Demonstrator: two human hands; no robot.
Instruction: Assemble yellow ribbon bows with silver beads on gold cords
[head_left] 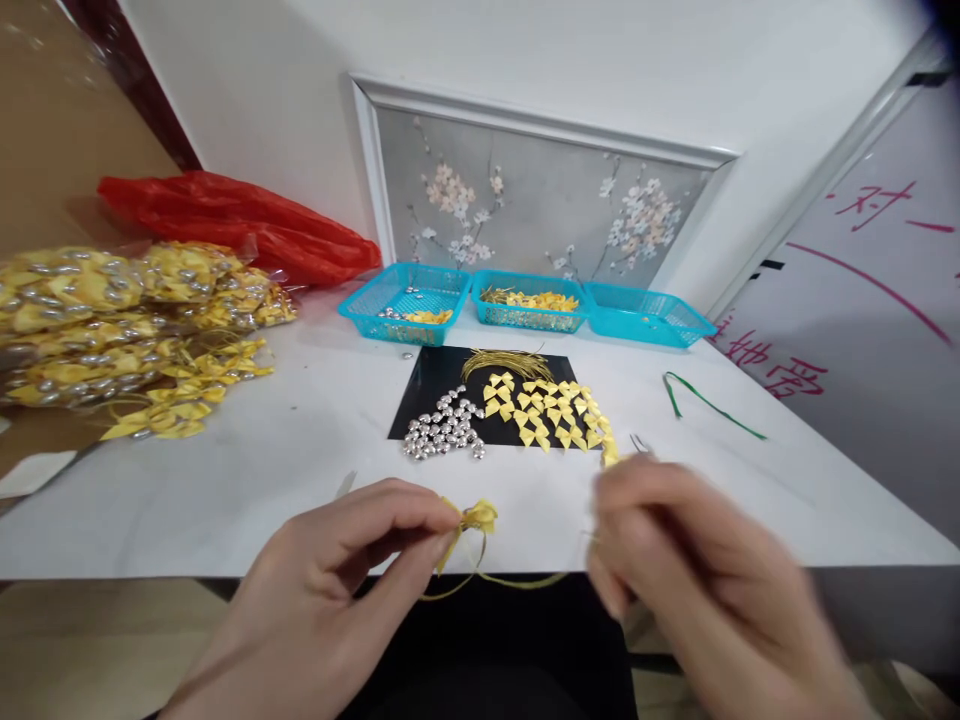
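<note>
My left hand (341, 590) pinches a small yellow ribbon bow (477, 517) between thumb and forefinger at the table's front edge. A thin gold cord (495, 580) loops down from the bow and runs right toward my right hand (690, 570). That hand is smeared by motion; its fingers look curled, and what they hold is unclear. Just beyond lie a pile of silver heart beads (444, 430), several yellow bows (551, 408) and a bundle of gold cords (506, 362) on a black mat (435, 375).
Three teal baskets (405, 300) stand in a row at the back, two with bows and beads. Clear bags of finished yellow pieces (112, 330) and a red bag (240, 225) fill the left. A green tie (705, 402) lies at right. A framed picture (540, 210) leans on the wall.
</note>
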